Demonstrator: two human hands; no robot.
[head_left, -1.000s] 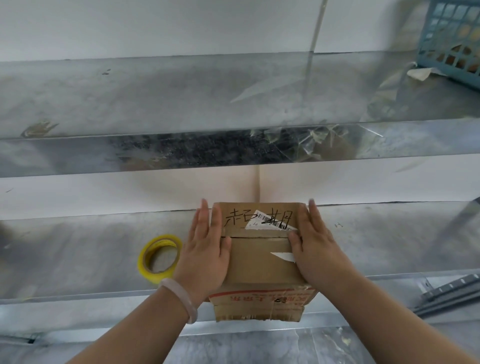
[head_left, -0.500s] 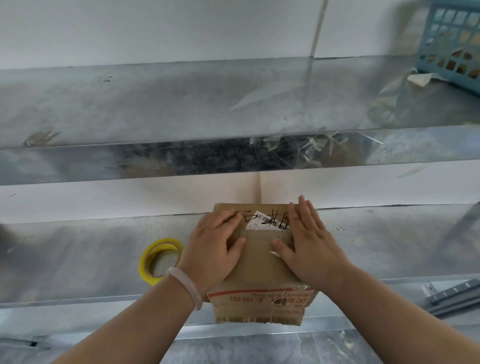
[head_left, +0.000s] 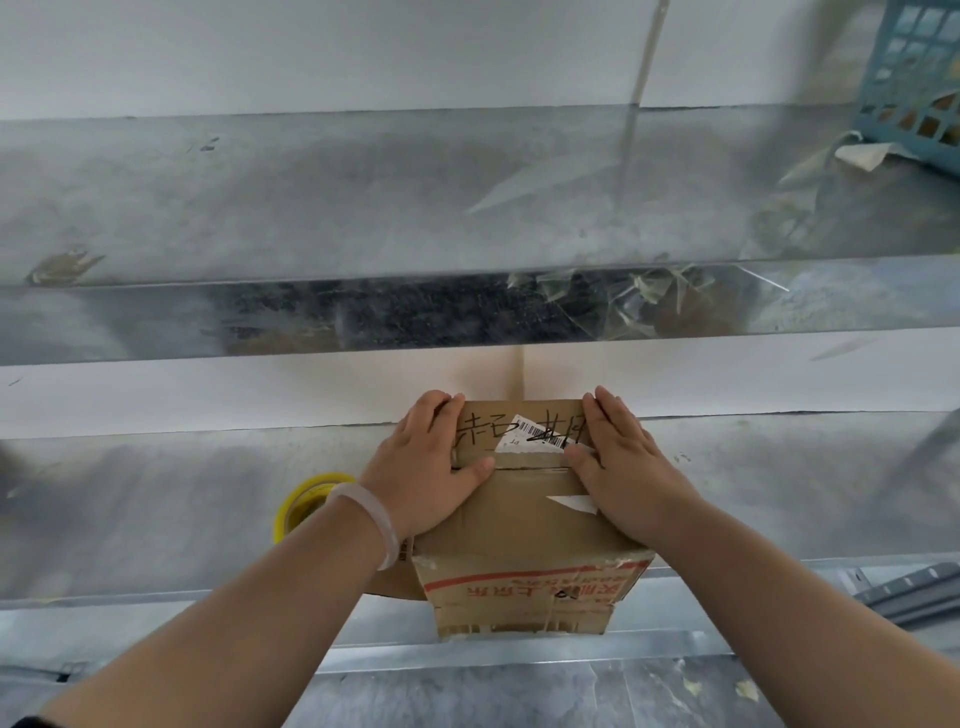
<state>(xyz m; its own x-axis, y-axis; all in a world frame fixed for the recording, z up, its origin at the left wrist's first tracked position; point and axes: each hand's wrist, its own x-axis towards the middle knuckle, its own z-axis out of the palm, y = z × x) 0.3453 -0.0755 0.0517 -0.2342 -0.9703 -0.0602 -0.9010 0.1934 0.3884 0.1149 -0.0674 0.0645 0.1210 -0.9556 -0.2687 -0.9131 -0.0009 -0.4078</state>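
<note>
Two hands lie on top of a cardboard box (head_left: 524, 525) at lower centre of the frame. The box sits on the lower metal shelf (head_left: 156, 499), with its near end overhanging the front edge. The left hand (head_left: 431, 467), with a pale bracelet (head_left: 374, 514) on the wrist, has its fingers bent over the far left corner and its thumb along the flap seam. The right hand (head_left: 618, 467) presses flat, fingers straight, beside a torn barcode label (head_left: 535, 434). A yellow tape roll (head_left: 296, 501) lies just left of the box, partly hidden by the wrist. A blue basket (head_left: 914, 78) stands at upper right.
</note>
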